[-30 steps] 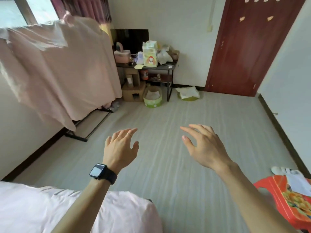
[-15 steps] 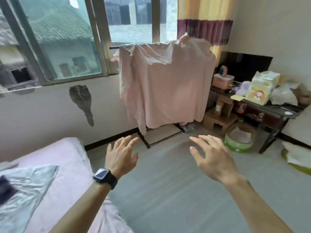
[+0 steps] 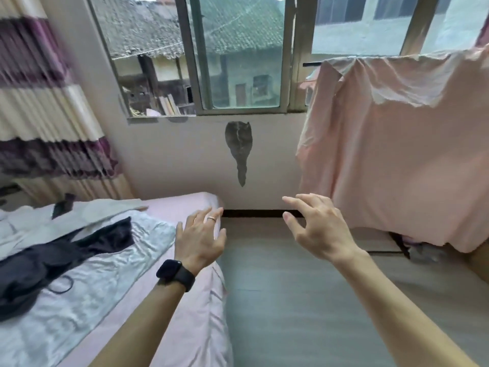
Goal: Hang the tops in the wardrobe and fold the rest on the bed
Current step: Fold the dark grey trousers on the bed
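Task apparently barely begun: left hand (image 3: 198, 238) and right hand (image 3: 317, 229), both empty with fingers loosely spread, hover at lower centre; crumpled black fabric garment (image 3: 53, 258) lies unfolded on rumpled pale grey cloth (image 3: 105, 263) atop the pink-sheeted bed (image 3: 203, 308), lower left; no wardrobe visible.

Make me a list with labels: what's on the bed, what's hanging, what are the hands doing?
On the bed: dark garment on pale grey cloth
Hanging: pink cloth over a rack by the window
Left hand: open, empty, above the bed's edge
Right hand: open, empty, above the floor
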Available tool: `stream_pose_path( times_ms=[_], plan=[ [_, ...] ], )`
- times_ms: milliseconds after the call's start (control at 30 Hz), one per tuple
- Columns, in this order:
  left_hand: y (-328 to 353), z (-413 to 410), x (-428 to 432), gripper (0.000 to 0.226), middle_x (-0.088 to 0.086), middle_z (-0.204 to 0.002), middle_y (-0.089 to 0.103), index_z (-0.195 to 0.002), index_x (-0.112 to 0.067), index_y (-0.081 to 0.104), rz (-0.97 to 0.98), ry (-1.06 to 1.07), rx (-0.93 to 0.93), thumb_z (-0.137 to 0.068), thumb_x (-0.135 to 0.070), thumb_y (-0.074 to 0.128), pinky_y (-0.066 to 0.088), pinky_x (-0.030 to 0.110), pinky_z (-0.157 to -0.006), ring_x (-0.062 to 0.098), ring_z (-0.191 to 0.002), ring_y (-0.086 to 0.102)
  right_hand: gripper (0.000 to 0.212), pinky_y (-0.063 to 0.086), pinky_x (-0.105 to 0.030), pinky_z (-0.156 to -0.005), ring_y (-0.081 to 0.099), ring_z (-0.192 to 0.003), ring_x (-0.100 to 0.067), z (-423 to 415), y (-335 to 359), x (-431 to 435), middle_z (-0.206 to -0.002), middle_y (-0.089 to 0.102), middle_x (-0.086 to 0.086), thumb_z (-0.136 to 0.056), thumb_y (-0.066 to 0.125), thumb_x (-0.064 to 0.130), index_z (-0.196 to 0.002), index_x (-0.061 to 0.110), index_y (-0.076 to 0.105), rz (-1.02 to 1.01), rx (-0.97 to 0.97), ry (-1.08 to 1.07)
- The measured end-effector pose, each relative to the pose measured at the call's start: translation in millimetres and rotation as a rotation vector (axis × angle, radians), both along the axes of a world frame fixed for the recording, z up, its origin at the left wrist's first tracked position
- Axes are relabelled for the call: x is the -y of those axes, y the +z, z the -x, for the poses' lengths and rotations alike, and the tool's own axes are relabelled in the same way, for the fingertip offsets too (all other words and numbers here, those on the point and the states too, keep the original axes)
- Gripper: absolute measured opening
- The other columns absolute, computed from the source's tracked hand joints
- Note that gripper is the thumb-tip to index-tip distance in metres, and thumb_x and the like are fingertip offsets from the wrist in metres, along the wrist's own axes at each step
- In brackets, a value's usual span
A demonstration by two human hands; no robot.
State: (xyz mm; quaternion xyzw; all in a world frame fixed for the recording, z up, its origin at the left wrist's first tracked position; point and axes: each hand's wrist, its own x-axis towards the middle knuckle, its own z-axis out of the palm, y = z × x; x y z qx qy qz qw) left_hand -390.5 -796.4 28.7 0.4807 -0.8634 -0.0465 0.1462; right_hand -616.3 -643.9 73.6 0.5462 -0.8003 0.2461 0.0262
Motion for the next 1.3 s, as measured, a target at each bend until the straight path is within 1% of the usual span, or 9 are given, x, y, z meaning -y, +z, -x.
stream_pose_path(
  times_ms=[200,367,533,700,800,967,1067,1200,1300],
  plan=[
    [-9.3,5.2,94.8,0.057,-0.007,-0.157,0.036,-0.151,-0.038,0.038,-0.04,0.22,-0.039,-0.096,-0.047,0.048,0.025,0.048,-0.117,0.017,-0.146,0.026,0.045,0.031,-0.037,-0.115,0.03,-0.143,-0.015,35.8,-15.8,136.9,-0.146,0.049,0.012,-0.1,0.048,0.051,-0.144,0.044,0.049,-0.045,0.024,0.182],
    [-18.1,0.9,164.7,0.056,-0.009,-0.158,0.034,-0.151,-0.038,0.037,-0.091,0.398,-0.024,-0.096,-0.045,0.047,0.023,0.05,-0.118,0.015,-0.147,0.023,0.045,0.03,-0.037,-0.114,0.029,-0.142,-0.014,50.8,-34.0,249.5,-0.146,0.048,0.015,-0.1,0.048,0.052,-0.144,0.044,0.048,-0.109,0.027,0.341],
    [-29.6,-9.0,231.5,0.056,-0.008,-0.157,0.035,-0.151,-0.036,0.038,-0.092,0.562,0.008,-0.096,-0.047,0.048,0.027,0.05,-0.115,0.017,-0.145,0.027,0.047,0.033,-0.039,-0.114,0.031,-0.142,-0.016,46.6,-50.0,371.4,-0.147,0.048,0.013,-0.099,0.046,0.053,-0.146,0.043,0.046,-0.139,0.003,0.531],
    [-42.7,-28.6,303.3,0.057,-0.009,-0.157,0.035,-0.151,-0.036,0.038,-0.137,0.823,-0.01,-0.096,-0.047,0.048,0.027,0.047,-0.115,0.016,-0.144,0.027,0.049,0.036,-0.038,-0.112,0.035,-0.139,-0.017,27.8,-59.1,501.3,-0.146,0.05,0.013,-0.099,0.044,0.055,-0.147,0.043,0.045,-0.158,-0.04,0.786],
    [-52.9,-45.1,323.6,0.056,-0.008,-0.156,0.036,-0.15,-0.036,0.039,-0.181,0.953,-0.024,-0.096,-0.047,0.047,0.026,0.047,-0.116,0.016,-0.144,0.029,0.051,0.036,-0.035,-0.111,0.034,-0.139,-0.017,7.6,-66.3,557.5,-0.147,0.049,0.013,-0.099,0.043,0.056,-0.149,0.042,0.042,-0.18,-0.057,0.897],
    [-73.9,-96.3,353.3,0.054,-0.014,-0.154,0.037,-0.149,-0.04,0.04,-0.235,1.159,0.008,-0.095,-0.046,0.046,0.029,0.046,-0.112,0.014,-0.14,0.032,0.054,0.032,-0.032,-0.113,0.034,-0.14,-0.017,-52.6,-86.7,641.2,-0.15,0.047,0.011,-0.1,0.043,0.057,-0.151,0.042,0.038,-0.226,-0.065,1.095],
    [-89.7,-138.2,376.9,0.054,-0.012,-0.156,0.034,-0.149,-0.039,0.038,-0.284,1.258,0.013,-0.096,-0.046,0.046,0.027,0.048,-0.113,0.016,-0.142,0.03,0.054,0.034,-0.035,-0.113,0.034,-0.142,-0.017,-101.2,-101.5,688.5,-0.152,0.045,0.01,-0.1,0.044,0.054,-0.152,0.042,0.037,-0.258,-0.067,1.179],
    [-116.6,-200.0,416.8,0.052,-0.011,-0.156,0.033,-0.147,-0.038,0.039,-0.33,1.334,0.019,-0.096,-0.044,0.045,0.026,0.047,-0.113,0.017,-0.142,0.029,0.055,0.032,-0.034,-0.114,0.034,-0.142,-0.019,-168.5,-126.5,743.8,-0.152,0.044,0.008,-0.1,0.044,0.055,-0.153,0.041,0.035,-0.303,-0.098,1.243],
    [-139.6,-239.1,440.2,0.055,-0.01,-0.157,0.031,-0.15,-0.036,0.035,-0.391,1.364,0.052,-0.097,-0.045,0.045,0.026,0.047,-0.113,0.019,-0.143,0.028,0.057,0.032,-0.034,-0.115,0.032,-0.144,-0.019,-210.5,-153.8,778.9,-0.154,0.042,0.007,-0.1,0.042,0.056,-0.155,0.04,0.032,-0.338,-0.147,1.291]
  ],
)
